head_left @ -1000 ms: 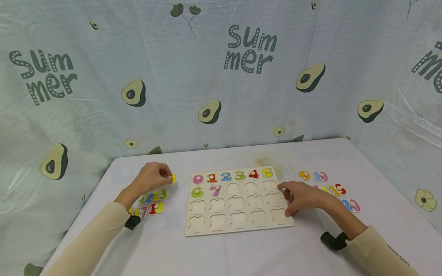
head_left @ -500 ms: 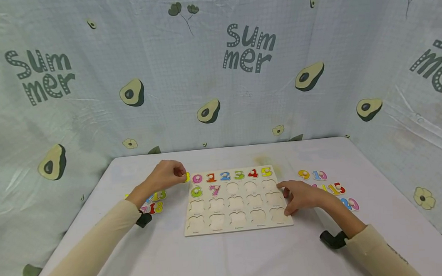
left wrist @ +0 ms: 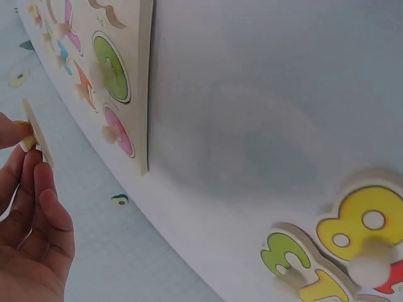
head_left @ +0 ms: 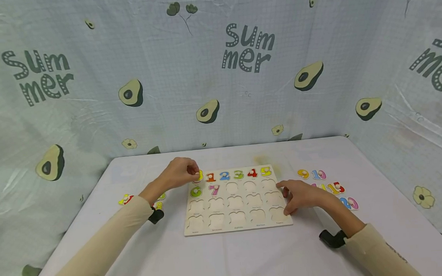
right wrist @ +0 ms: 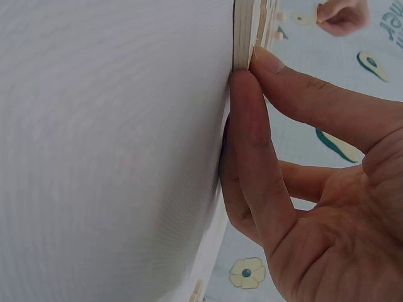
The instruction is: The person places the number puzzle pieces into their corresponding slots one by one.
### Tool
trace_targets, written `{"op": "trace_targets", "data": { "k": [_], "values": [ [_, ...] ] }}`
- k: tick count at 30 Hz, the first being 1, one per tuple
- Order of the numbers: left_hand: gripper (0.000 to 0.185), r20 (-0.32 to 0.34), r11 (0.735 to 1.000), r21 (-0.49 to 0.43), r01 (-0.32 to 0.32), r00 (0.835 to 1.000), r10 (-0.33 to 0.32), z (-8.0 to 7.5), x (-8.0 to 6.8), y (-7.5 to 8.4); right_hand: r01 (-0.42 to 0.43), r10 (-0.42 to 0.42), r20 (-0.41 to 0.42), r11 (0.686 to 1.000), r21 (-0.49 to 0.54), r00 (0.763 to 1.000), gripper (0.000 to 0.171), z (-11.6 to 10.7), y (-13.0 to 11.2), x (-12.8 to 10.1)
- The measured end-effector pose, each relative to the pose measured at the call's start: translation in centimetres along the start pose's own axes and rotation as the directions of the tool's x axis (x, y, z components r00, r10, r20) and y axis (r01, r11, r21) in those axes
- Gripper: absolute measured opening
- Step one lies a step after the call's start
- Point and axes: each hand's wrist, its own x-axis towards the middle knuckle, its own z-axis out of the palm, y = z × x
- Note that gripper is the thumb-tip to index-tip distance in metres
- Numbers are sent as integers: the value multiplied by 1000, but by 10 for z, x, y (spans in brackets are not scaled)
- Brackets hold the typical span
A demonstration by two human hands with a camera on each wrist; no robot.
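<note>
- Presently, your left hand (head_left: 178,173) pinched a yellow number piece (head_left: 199,175) by its peg, held above the top-left corner of the puzzle board (head_left: 238,229), over the 0.
- Your right hand (head_left: 303,196) lay with straight fingers against the board's right edge, steadying it, gripping nothing.
- Board, as catalogued: 0 to 5 sat in row 1, then 6 (head_left: 196,192) and 7 (head_left: 214,190); the next cut-out (head_left: 232,188), beside the 7, stood vacant.
- Judged best practice: you needed to carry the piece level to that vacancy, turn it to match the outline, and lower it without forcing.
- You were wise to keep the right hand bracing the edge.
- Loose pieces (head_left: 322,182) lay on the table (head_left: 227,258) to the right.
</note>
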Motion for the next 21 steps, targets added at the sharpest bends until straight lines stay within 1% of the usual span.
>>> {"op": "trace_targets", "data": {
  "k": [3, 6, 13, 21],
  "values": [
    [5, 21, 1000, -28, 7, 1000, -7, 4, 5, 6, 6, -6, 1, 1000, 6, 1000, 81, 0, 0, 0],
    [6, 38, 999, -36, 5, 999, -3, 8, 10, 10, 9, -9, 1, 1000, 3, 1000, 82, 0, 0, -1],
    [6, 44, 999, -5, -32, 999, 32, 16, 18, 24, 8, -8, 2, 1000, -9, 1000, 82, 0, -1, -1],
    [5, 81, 998, -31, -57, 995, 59, 27, 27, 35, 3, -3, 1, 1000, -3, 1000, 82, 0, -2, -2]
  ]
}}
